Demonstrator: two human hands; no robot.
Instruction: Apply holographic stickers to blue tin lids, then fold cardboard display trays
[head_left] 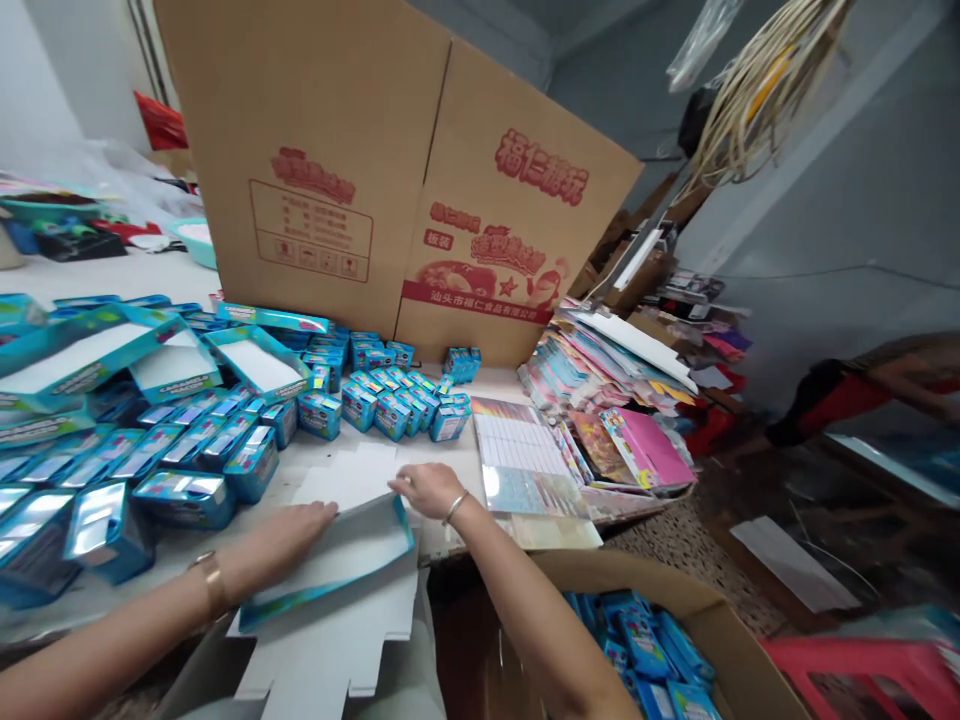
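Note:
A shallow cardboard display tray (360, 550), white inside with blue printed walls, lies tilted in front of me. My left hand (289, 540) is closed over its far left wall, the fingertips at the rim. At the tray's far right corner, my right hand (429, 490) pinches the edge between thumb and fingers. Flat white die-cut cardboard blanks (322, 650) with tabs lie beneath the tray, over my lap. Another white blank (349, 475) rests on the table just beyond my hands.
Blue small boxes (187, 440) fill the left, with folded trays (259, 360) on top. A tall brown carton (315, 150) stands behind. Printed sheets (517, 455) lie right. Below, an open carton (675, 580) holds blue packets. Another person's arm (907, 375) shows far right.

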